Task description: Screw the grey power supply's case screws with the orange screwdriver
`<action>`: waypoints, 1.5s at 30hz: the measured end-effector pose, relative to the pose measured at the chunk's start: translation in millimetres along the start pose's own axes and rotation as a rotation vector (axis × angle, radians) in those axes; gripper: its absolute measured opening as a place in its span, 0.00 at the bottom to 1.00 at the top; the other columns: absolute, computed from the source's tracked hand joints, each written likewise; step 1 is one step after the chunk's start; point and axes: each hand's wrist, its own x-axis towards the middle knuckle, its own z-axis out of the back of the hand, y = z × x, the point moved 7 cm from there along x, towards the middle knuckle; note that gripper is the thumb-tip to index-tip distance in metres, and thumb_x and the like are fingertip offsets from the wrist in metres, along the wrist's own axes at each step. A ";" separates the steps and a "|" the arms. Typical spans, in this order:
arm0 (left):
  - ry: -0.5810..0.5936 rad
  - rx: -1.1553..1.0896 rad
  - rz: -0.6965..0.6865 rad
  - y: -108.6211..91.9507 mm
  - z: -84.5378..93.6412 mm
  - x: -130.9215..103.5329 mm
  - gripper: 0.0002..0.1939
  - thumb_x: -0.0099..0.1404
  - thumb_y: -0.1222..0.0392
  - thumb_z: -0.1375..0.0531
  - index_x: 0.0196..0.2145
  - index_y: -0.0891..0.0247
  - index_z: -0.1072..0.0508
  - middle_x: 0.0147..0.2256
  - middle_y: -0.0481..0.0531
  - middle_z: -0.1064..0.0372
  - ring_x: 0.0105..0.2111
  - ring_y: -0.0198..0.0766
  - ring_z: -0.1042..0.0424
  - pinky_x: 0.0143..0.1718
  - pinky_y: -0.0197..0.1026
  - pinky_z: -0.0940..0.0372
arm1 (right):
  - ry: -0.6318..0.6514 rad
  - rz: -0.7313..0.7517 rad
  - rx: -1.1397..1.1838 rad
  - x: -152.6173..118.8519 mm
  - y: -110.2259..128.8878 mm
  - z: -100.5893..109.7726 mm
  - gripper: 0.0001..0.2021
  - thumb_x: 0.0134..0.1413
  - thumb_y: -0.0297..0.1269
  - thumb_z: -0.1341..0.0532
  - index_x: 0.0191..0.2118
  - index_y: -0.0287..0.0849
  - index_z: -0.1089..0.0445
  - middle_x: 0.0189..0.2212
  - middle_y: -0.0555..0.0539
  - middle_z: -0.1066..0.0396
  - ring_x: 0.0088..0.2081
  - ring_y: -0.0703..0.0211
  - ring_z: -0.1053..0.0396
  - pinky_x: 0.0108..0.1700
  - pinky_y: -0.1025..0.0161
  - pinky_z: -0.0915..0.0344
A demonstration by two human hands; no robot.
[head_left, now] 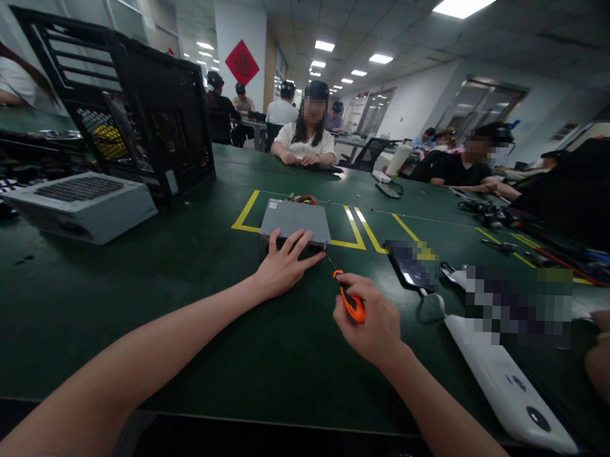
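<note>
A grey metal computer power supply (298, 218) lies on the green table, with colored cables (305, 199) showing at its far side. My left hand (286, 264) rests with spread fingers on its near edge and top. In my right hand (369, 317) is a screwdriver (352, 302) with an orange and black handle. Its thin shaft points up and left, the tip at the near right corner of the power supply, close to my left little finger. Whether the tip sits in a screw is too small to tell.
An open black computer case (183, 131) stands at the left, a second power supply (86, 201) before it. Yellow tape (245, 213) marks the green table (204, 391). Right lie a phone (408, 265), a white power bank (510, 382) and tools (499, 246). A person (308, 135) sits opposite.
</note>
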 end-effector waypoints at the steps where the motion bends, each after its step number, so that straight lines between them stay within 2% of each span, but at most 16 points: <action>1: 0.004 0.001 0.001 0.1 0.1 0.1 0.26 0.61 0.62 0.44 0.56 0.47 0.41 0.60 0.59 0.52 0.59 0.53 0.53 0.55 0.64 0.63 | 0.017 0.002 0.005 0.6 0.6 -1.0 0.10 0.49 0.27 0.43 0.38 0.43 0.42 0.38 0.43 0.30 0.38 0.57 0.30 0.35 0.61 0.32; 4: 0.017 0.002 0.001 0.5 0.2 0.4 0.26 0.61 0.62 0.45 0.57 0.47 0.41 0.60 0.60 0.53 0.59 0.53 0.54 0.55 0.65 0.62 | 0.082 -0.002 0.038 2.1 1.1 -4.7 0.06 0.51 0.30 0.42 0.33 0.44 0.41 0.34 0.45 0.30 0.35 0.57 0.30 0.36 0.59 0.33; 8: 0.024 -0.006 -0.005 0.7 0.2 0.3 0.26 0.61 0.61 0.45 0.57 0.47 0.41 0.60 0.60 0.53 0.59 0.54 0.55 0.55 0.65 0.63 | 0.071 -0.137 0.165 0.2 -9.2 -5.1 0.09 0.54 0.36 0.42 0.40 0.44 0.42 0.40 0.43 0.31 0.41 0.57 0.30 0.37 0.60 0.31; 10: 0.027 -0.005 -0.005 0.7 -0.1 0.2 0.26 0.61 0.62 0.45 0.57 0.47 0.42 0.61 0.60 0.54 0.59 0.54 0.55 0.55 0.65 0.63 | 0.071 -0.143 0.175 -0.7 -9.4 -4.8 0.08 0.54 0.37 0.42 0.39 0.44 0.42 0.42 0.42 0.32 0.41 0.57 0.31 0.36 0.62 0.31; 13: 0.030 -0.002 0.000 0.7 -0.6 -0.1 0.27 0.61 0.62 0.45 0.57 0.47 0.42 0.61 0.60 0.54 0.59 0.53 0.55 0.54 0.65 0.62 | 0.078 -0.076 0.092 0.4 -3.4 -3.3 0.04 0.53 0.36 0.41 0.31 0.43 0.37 0.40 0.43 0.33 0.32 0.62 0.31 0.32 0.63 0.33; 15: 0.028 0.000 0.004 0.7 -0.5 -0.2 0.27 0.61 0.63 0.45 0.57 0.47 0.42 0.61 0.59 0.54 0.59 0.53 0.54 0.54 0.64 0.62 | 0.085 -0.048 0.050 1.2 -0.9 -3.1 0.04 0.52 0.35 0.41 0.30 0.42 0.35 0.39 0.44 0.33 0.28 0.64 0.33 0.31 0.63 0.34; 17: 0.023 0.001 0.002 0.5 0.0 -0.2 0.27 0.61 0.63 0.45 0.57 0.47 0.42 0.61 0.59 0.54 0.59 0.53 0.54 0.54 0.64 0.62 | 0.103 -0.058 0.079 0.9 -1.9 -5.0 0.04 0.53 0.35 0.42 0.35 0.43 0.35 0.38 0.45 0.33 0.31 0.61 0.31 0.33 0.62 0.33; 20: 0.020 0.004 -0.004 0.1 0.4 -0.1 0.26 0.61 0.62 0.45 0.57 0.47 0.42 0.60 0.60 0.53 0.59 0.53 0.54 0.54 0.64 0.62 | 0.111 -0.109 0.176 -0.4 -6.7 -7.3 0.11 0.52 0.37 0.41 0.40 0.43 0.39 0.38 0.44 0.32 0.39 0.58 0.30 0.35 0.62 0.31; 25: 0.013 0.005 0.000 0.1 0.2 -0.1 0.26 0.62 0.62 0.46 0.57 0.47 0.42 0.60 0.60 0.53 0.59 0.53 0.54 0.54 0.64 0.62 | 0.090 -0.021 0.106 2.7 -0.6 -4.1 0.03 0.50 0.33 0.40 0.32 0.43 0.35 0.37 0.45 0.30 0.37 0.58 0.30 0.37 0.60 0.33; 28: 0.013 0.011 0.002 0.1 -0.2 -0.1 0.25 0.62 0.62 0.46 0.57 0.47 0.41 0.60 0.60 0.53 0.59 0.53 0.54 0.54 0.65 0.61 | 0.092 -0.004 0.082 5.5 0.1 -4.3 0.04 0.50 0.32 0.39 0.34 0.43 0.33 0.35 0.46 0.29 0.36 0.57 0.31 0.37 0.58 0.34; 32: 0.008 0.005 -0.002 -0.3 0.7 0.0 0.26 0.61 0.63 0.45 0.57 0.47 0.41 0.60 0.59 0.51 0.59 0.53 0.53 0.55 0.65 0.62 | 0.056 -0.055 0.126 6.8 -6.1 -2.9 0.07 0.49 0.31 0.39 0.37 0.44 0.34 0.33 0.48 0.29 0.37 0.57 0.31 0.39 0.58 0.34; 35: 0.001 0.001 0.001 0.1 1.8 -0.1 0.27 0.60 0.63 0.44 0.57 0.47 0.41 0.60 0.59 0.51 0.59 0.53 0.53 0.55 0.65 0.62 | -0.009 -0.091 0.178 5.1 -11.2 2.9 0.05 0.49 0.29 0.40 0.34 0.43 0.33 0.33 0.48 0.28 0.35 0.58 0.31 0.38 0.59 0.35; 39: 0.017 0.007 -0.008 0.7 0.9 -0.5 0.27 0.61 0.61 0.45 0.57 0.47 0.43 0.60 0.60 0.53 0.59 0.54 0.54 0.54 0.66 0.61 | -0.198 -0.217 0.313 0.2 -23.1 16.5 0.04 0.51 0.28 0.42 0.30 0.43 0.32 0.31 0.49 0.28 0.33 0.59 0.31 0.36 0.59 0.35; 42: 0.018 0.006 -0.011 1.3 0.5 -0.8 0.28 0.61 0.60 0.44 0.58 0.47 0.44 0.60 0.60 0.52 0.59 0.54 0.55 0.54 0.66 0.60 | -0.368 -0.417 0.446 -4.3 -40.9 22.0 0.06 0.52 0.33 0.42 0.27 0.42 0.31 0.29 0.48 0.28 0.32 0.59 0.31 0.35 0.60 0.35; 45: 0.003 -0.002 0.001 2.0 2.5 -1.4 0.27 0.60 0.61 0.44 0.57 0.47 0.42 0.60 0.59 0.52 0.59 0.54 0.54 0.54 0.65 0.60 | -0.495 -0.704 0.679 -11.3 -68.0 15.3 0.11 0.52 0.40 0.42 0.23 0.40 0.33 0.25 0.49 0.30 0.29 0.62 0.32 0.29 0.65 0.37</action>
